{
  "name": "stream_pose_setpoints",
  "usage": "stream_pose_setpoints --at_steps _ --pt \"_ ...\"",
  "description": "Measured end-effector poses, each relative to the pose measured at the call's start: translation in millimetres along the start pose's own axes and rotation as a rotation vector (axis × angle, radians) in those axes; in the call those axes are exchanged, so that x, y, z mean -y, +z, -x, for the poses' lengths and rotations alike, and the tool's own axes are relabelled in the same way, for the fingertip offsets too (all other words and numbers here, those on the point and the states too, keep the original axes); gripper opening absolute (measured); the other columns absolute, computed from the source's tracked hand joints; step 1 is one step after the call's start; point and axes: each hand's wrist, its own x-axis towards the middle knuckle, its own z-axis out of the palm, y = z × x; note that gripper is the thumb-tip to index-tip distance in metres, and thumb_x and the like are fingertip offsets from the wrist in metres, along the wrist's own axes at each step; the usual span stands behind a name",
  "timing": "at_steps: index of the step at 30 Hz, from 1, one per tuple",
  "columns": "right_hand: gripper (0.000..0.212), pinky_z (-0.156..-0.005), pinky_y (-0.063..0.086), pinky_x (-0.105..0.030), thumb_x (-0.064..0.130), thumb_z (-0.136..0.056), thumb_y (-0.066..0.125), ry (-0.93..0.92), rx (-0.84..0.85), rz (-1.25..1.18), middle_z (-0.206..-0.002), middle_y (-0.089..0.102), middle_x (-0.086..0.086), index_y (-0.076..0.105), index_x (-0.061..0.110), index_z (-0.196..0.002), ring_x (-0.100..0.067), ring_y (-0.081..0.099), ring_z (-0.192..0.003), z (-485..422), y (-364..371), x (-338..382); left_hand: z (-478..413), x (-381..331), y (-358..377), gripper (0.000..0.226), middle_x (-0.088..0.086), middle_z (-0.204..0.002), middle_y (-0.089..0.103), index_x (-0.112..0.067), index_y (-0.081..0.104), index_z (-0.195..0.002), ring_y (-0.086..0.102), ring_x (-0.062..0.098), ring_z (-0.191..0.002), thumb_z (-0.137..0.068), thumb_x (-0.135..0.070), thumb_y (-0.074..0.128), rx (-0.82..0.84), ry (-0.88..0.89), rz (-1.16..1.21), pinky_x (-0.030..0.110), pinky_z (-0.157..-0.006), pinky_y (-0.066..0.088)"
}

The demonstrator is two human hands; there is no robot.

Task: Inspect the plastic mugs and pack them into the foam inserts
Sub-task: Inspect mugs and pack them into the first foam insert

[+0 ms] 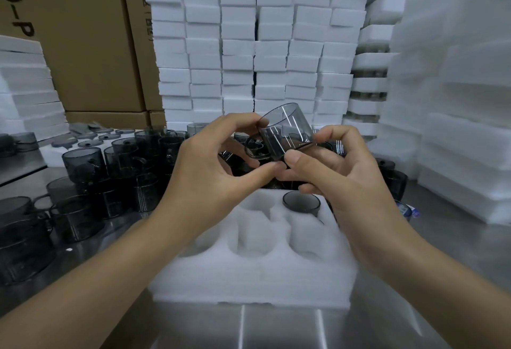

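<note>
Mug (287,130) tilting between fingertips (294,159): left hand (210,166) pinching rim by handle, right hand (329,171) pinching base. Should be turning slowly, light grip, checking for flaws; foam insert (249,279) waiting below fingers.

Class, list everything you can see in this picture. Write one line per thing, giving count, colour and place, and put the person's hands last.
held mug: one, clear smoky grey, tilted in the air above the insert
packed mug: one, grey, in the insert's far right pocket
foam insert: one, white, on the table in front of the person
loose mugs: many, grey, crowded on the table at left
flat discs: several, grey, behind the loose mugs
foam stacks: many, white, along the back and at right
cardboard boxes: several, brown, back left
table: one, grey metal, under everything
left hand: one, grips the held mug
right hand: one, pinches the held mug's base
</note>
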Motion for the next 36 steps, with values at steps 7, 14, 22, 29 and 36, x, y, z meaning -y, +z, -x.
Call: stream_pose_setpoints --at_steps 7,14,22,29,36 --pt "0.056 -0.064 0.058 -0.023 0.051 -0.072 0.089 0.021 -0.086 0.083 -0.104 0.082 0.005 0.057 0.03 -0.114 -0.013 0.079 -0.09 -1 3 6 0 -5 0 0.058 -0.016 -0.12 0.063 -0.034 0.067 -0.137 0.073 0.02 -0.1 -0.083 -0.044 0.086 -0.049 0.075 -0.033 0.035 -0.051 0.053" --pt "0.051 -0.066 0.054 -0.029 0.055 -0.089 0.063 0.228 0.015 -0.179 -0.114 0.081 -0.008 0.068 0.016 -0.122 -0.023 0.079 -0.079 -5 4 16 -2 -7 -1 0.066 -0.01 -0.128 0.068 -0.03 0.063 -0.137 0.072 0.022 -0.112 -0.079 -0.035 0.093 -0.053 0.037 0.003 0.038 -0.053 0.056" --pt "0.038 -0.067 0.057 -0.033 0.054 -0.096 0.061 0.203 -0.011 -0.117 -0.114 0.081 -0.001 0.072 0.023 -0.115 -0.024 0.08 -0.089 -3 3 12 -1 -10 -2 0.055 -0.009 -0.127 0.07 -0.029 0.067 -0.136 0.073 0.021 -0.111 -0.084 -0.031 0.087 -0.107 0.118 -0.044 0.037 -0.051 0.056" --pt "0.041 -0.064 0.057 -0.021 0.056 -0.076 0.084 0.08 -0.052 0.027 -0.107 0.08 0.006 0.073 0.035 -0.11 -0.01 0.077 -0.091 1 3 10 1 -9 -1 0.059 -0.01 -0.125 0.065 -0.028 0.066 -0.14 0.075 0.02 -0.099 -0.085 -0.036 0.086 -0.083 0.148 -0.059 0.04 -0.051 0.054" --pt "0.05 -0.062 0.054 -0.025 0.055 -0.09 0.068 0.254 0.064 -0.212 -0.113 0.081 -0.008 0.077 0.014 -0.119 -0.018 0.073 -0.076 -3 3 17 1 -11 -4 0.066 -0.011 -0.131 0.065 -0.029 0.061 -0.142 0.073 0.02 -0.109 -0.082 -0.04 0.088 -0.08 0.144 -0.044 0.039 -0.051 0.055"
